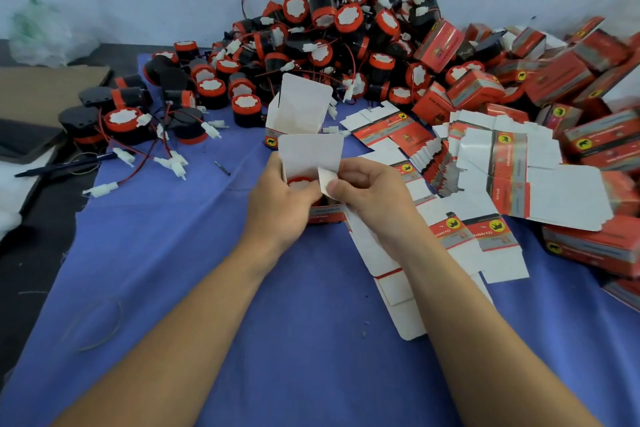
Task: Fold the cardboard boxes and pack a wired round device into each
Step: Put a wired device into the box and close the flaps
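Centrally, just above the middle of the frame, an open box (311,154) stands on the blue cloth (242,305) with its white top flap raised toward the far side. A round device (300,181) with a red rim sits inside it, only its top showing between the two hands.

The left hand (280,199) wraps the box's left wall, fingers curled round it and the thumb lying near the device. The right hand (375,196) is at the box's right side, pinching a small white side flap (327,181) between thumb and forefinger; the flap is tilted inward over the opening, just right of the device.

Directly behind, a second open box (298,111) stands with its flaps up, not touched by either hand. Beyond it, in the upper centre, rises a pile of round devices (329,28) with red and black wires and white plugs, spilling toward the left. Closed boxes (554,80), red and grey, are heaped at the upper right. Flat box blanks (519,180) lie fanned out right of the right hand, some passing under its forearm. A pen (65,165) lies at the left edge of the cloth, and brown cardboard (45,90) lies at the upper left
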`<state>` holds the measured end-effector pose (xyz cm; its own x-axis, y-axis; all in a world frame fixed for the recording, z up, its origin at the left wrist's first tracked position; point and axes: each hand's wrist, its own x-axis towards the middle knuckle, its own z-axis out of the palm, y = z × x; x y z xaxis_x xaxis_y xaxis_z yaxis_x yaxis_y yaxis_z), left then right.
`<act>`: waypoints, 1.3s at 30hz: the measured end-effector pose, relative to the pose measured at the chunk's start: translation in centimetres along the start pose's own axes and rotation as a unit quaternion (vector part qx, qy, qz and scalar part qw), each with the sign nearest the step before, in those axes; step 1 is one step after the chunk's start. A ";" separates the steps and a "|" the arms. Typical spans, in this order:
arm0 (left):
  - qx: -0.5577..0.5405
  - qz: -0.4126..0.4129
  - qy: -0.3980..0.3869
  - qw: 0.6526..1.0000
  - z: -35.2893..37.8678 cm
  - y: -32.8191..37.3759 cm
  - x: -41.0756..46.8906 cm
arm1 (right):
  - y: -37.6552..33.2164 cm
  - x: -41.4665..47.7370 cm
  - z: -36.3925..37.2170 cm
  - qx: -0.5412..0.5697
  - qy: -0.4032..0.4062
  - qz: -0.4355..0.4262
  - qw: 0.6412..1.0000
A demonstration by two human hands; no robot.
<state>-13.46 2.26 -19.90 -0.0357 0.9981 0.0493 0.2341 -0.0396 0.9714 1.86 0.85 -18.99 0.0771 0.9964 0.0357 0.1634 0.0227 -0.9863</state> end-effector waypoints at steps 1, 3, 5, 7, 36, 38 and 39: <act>-0.070 -0.016 -0.047 0.996 -0.6 0.1 0.2 | -0.1 0.0 0.0 -0.017 0.002 0.007 1.000; -0.187 -0.016 -0.146 0.971 -2.1 0.0 0.6 | -0.1 0.1 0.1 -0.053 0.010 0.028 0.998; -0.230 -0.009 -0.218 0.949 -3.3 -0.1 1.1 | -0.3 0.2 0.2 -0.079 0.022 0.045 0.996; -0.199 -0.012 -0.241 0.950 -3.9 -0.4 1.6 | -0.3 0.1 0.3 -0.085 0.023 0.041 0.995; -0.010 0.090 -0.239 0.967 -5.2 -1.3 1.7 | -3.0 -1.5 -1.4 -0.270 -0.104 -0.012 0.957; -0.001 0.089 -0.234 0.968 -5.3 -1.2 1.7 | -3.1 -1.5 -1.4 -0.256 -0.114 -0.009 0.960; 0.007 0.091 -0.232 0.968 -5.3 -1.2 1.7 | -3.2 -1.4 -1.4 -0.251 -0.118 -0.011 0.961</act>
<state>-18.94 3.81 -19.77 0.4479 0.8877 0.1069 0.2093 -0.2203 0.9527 2.64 -0.77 -15.68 -0.1472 0.9883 -0.0406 0.6201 0.0602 -0.7822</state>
